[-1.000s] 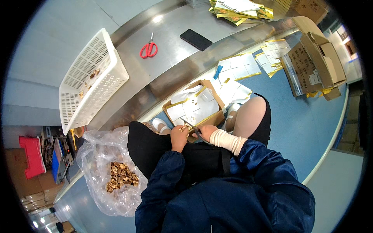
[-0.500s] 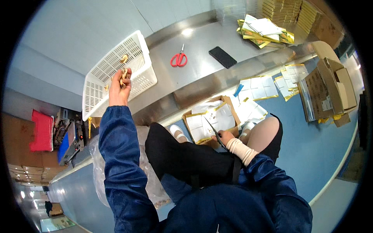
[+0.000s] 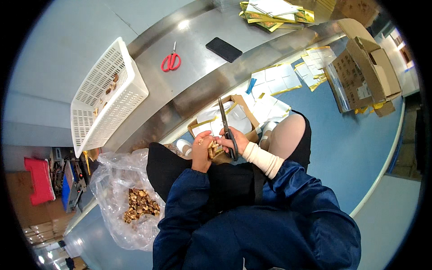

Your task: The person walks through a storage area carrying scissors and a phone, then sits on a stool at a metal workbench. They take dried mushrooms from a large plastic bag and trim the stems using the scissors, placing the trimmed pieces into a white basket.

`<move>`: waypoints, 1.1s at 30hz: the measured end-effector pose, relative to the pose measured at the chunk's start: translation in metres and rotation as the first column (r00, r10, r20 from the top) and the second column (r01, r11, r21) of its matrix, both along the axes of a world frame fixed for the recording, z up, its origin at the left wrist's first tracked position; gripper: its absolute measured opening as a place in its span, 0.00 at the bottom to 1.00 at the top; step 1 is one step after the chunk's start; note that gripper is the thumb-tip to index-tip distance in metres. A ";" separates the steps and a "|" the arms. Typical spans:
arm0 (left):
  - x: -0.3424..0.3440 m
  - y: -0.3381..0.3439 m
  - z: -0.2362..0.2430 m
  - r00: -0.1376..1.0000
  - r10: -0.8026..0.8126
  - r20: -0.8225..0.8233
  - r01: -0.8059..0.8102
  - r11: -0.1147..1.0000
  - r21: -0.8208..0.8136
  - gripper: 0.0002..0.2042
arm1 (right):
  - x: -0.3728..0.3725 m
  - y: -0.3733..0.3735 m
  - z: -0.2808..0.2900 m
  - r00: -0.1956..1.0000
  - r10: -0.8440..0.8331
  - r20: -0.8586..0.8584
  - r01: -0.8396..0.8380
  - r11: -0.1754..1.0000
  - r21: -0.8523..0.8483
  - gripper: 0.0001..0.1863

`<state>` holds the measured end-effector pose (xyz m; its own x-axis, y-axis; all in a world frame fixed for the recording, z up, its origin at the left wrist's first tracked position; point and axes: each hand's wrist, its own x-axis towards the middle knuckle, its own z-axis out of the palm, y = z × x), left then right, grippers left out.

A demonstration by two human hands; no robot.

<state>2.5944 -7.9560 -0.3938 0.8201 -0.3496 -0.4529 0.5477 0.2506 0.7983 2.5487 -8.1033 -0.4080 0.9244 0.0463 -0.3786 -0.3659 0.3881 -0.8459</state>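
Head view, grip: left hand (image 3: pixel 202 150) curls its fingers around brown dried pieces (image 3: pixel 211 150); right hand (image 3: pixel 239 140) is clamped on the handles of black scissors (image 3: pixel 224 118), blades seemingly together.
Box (image 3: pixel 248 110): cardboard, paper-lined, just beyond both hands.
Basket (image 3: pixel 133 85): white, on the metal counter (image 3: pixel 198 78), a few pieces inside.
Bag (image 3: pixel 109 198): clear plastic, to the person's left, a bigger heap (image 3: pixel 141 204) inside; the work looks far from finished.
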 end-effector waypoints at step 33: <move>-0.021 0.002 -0.022 0.991 0.123 0.045 -0.125 0.991 0.054 0.07 | 0.005 0.003 -0.029 0.978 0.006 0.209 0.075 0.922 -0.380 0.15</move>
<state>2.5736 -7.9539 -0.4161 0.8740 -0.2192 -0.4337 0.4813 0.2686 0.8344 2.5533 -8.1001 -0.4371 0.9812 -0.0983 -0.1660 -0.1640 0.0281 -0.9861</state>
